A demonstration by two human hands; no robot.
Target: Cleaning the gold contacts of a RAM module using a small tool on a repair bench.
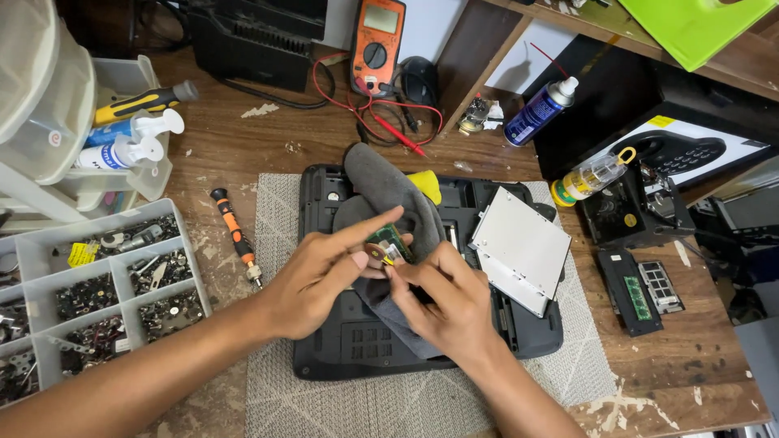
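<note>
My left hand [320, 280] and my right hand [446, 296] meet over an upturned black laptop [357, 341] on a grey mat. Together they pinch a small green circuit board [388, 241], like a memory module, between thumbs and fingertips. A grey cloth [377, 182] lies draped over the laptop under and behind the hands, with a yellow cloth [428, 185] poking out beside it. A silver drive caddy [519, 247] rests on the laptop's right side.
An orange-handled screwdriver [234, 231] lies left of the mat. A compartment tray of screws [105, 300] sits at the left edge. An orange multimeter [376, 45] with red leads, a blue spray can [540, 109], a small bottle [592, 174] and loose memory modules [637, 292] lie behind and right.
</note>
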